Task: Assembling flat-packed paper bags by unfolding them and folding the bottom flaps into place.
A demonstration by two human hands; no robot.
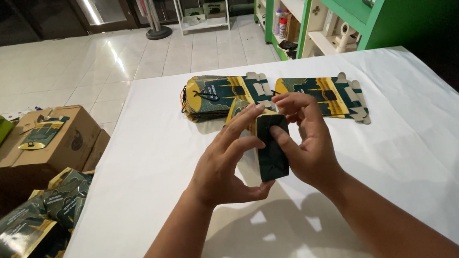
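White cloth covers the table (410, 145), and above its middle both hands work on one small dark green cardboard box (272, 148), held upright and clear of the cloth. The left hand (227, 165) curls round the box's left side, fingers bent over its top edge and thumb under its lower end. The right hand (306, 144) pinches it from the other side, thumb pressed on the dark front panel and fingers arched over the top. Just behind the hands lies a stack of flat printed box blanks (212, 96) in green and yellow, partly hidden by the fingertips, and beside it to the right a single flat blank (333, 95) with tabs along its far edge. Off the table's left edge sits a brown carton (54, 141) with one blank on top, and nearer the camera a heap of folded green boxes (37, 226). Green shelving (340, 0) stands beyond the far right corner, over pale floor tiles (66, 66).
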